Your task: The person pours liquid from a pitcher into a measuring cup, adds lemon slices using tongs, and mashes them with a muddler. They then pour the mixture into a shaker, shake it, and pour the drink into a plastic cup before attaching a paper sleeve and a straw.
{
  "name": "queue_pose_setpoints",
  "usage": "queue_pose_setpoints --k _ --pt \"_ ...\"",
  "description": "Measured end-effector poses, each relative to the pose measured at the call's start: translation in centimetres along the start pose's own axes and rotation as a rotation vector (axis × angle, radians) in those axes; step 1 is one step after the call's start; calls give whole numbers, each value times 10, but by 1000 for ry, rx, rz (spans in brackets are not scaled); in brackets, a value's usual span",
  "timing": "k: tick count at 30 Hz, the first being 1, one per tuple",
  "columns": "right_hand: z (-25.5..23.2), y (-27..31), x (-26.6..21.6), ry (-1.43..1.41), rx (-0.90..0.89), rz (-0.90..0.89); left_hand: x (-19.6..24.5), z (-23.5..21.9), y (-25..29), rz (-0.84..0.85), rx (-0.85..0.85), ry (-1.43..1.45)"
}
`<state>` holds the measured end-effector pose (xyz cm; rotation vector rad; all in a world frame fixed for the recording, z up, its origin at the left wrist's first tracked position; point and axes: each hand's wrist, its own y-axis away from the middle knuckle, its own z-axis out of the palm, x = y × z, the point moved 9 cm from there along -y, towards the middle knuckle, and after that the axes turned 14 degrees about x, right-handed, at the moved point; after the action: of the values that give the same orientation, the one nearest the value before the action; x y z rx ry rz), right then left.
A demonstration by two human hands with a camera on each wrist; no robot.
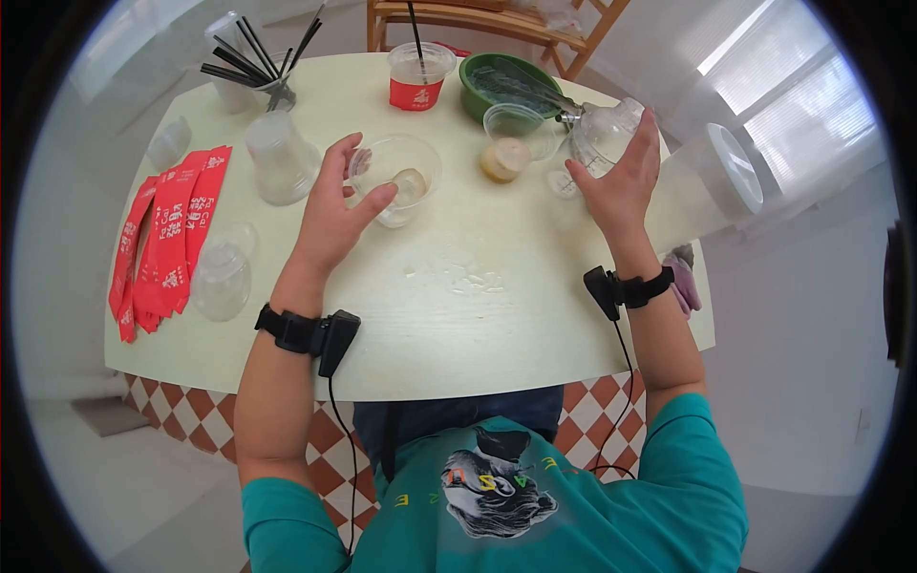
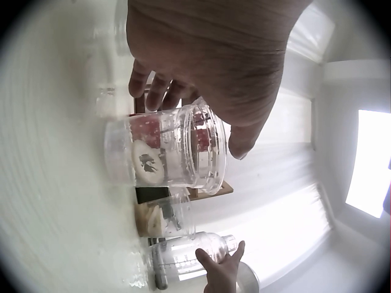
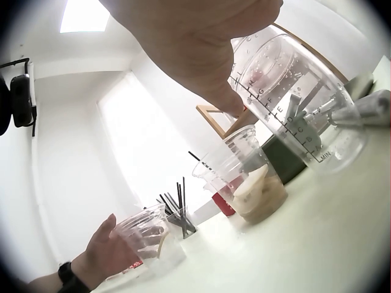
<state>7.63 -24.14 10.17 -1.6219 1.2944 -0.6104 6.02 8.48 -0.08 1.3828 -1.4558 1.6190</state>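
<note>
A clear plastic cup (image 1: 420, 158) stands upright on the table with a pale round slice (image 2: 146, 163) inside. My left hand (image 1: 334, 205) is around its near left side, thumb and fingers apart; the left wrist view shows the thumb (image 2: 243, 141) beside the rim. At the right, my right hand (image 1: 626, 186) is raised with spread fingers beside a clear measuring shaker (image 3: 293, 104) marked with letters and "MIN". Between the hands stands another clear cup (image 3: 241, 183) holding brownish liquid and a pale chunk (image 3: 250, 189).
Behind are a green basin (image 1: 478, 100) and a red-banded cup (image 1: 416, 94) with a black straw. Left are black straws (image 1: 253, 59), stacked cups (image 1: 277, 158), red printed sleeves (image 1: 172, 234) and an upturned cup (image 1: 222, 277). A large lidded jug (image 1: 702, 186) is right. Water drops wet the table (image 1: 458, 334).
</note>
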Motion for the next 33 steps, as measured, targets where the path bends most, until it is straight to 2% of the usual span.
queue_pose_setpoints --k 2,3,5,6,8,9,11,13,18,19,22,29,31,32,33 --pt "-17 2 -20 95 168 -96 2 -1 0 -1 3 0" --pt "-21 5 -27 90 167 -95 3 -2 0 -6 3 -9" --pt "-30 13 -49 -212 122 -142 5 -2 0 -12 2 -23" --pt "-34 15 -59 -216 124 -137 7 -2 1 -20 -6 -22" --pt "9 34 -69 -600 -379 269 9 -1 0 -23 -17 -32" --pt "14 35 -75 -610 -376 273 9 -5 -2 2 35 -5" --pt "35 45 -90 -860 -536 460 10 -11 -2 25 91 5" --pt "37 34 -108 -912 -509 464 20 -23 -4 88 194 59" --pt "34 23 -135 -1033 -480 490 43 -48 -8 207 366 -36" --pt "30 23 -139 -1024 -484 450 43 -54 -7 227 415 -57" --pt "30 26 -136 -983 -490 394 36 -67 -10 188 504 -67" --pt "32 25 -130 -822 -430 279 39 -82 -12 280 528 -136" --pt "28 22 -132 -816 -411 258 45 -99 -10 309 626 -137" --pt "24 20 -132 -781 -390 229 49 -109 -8 305 631 -164" --pt "20 17 -133 -789 -363 220 47 -115 -12 198 574 -295"
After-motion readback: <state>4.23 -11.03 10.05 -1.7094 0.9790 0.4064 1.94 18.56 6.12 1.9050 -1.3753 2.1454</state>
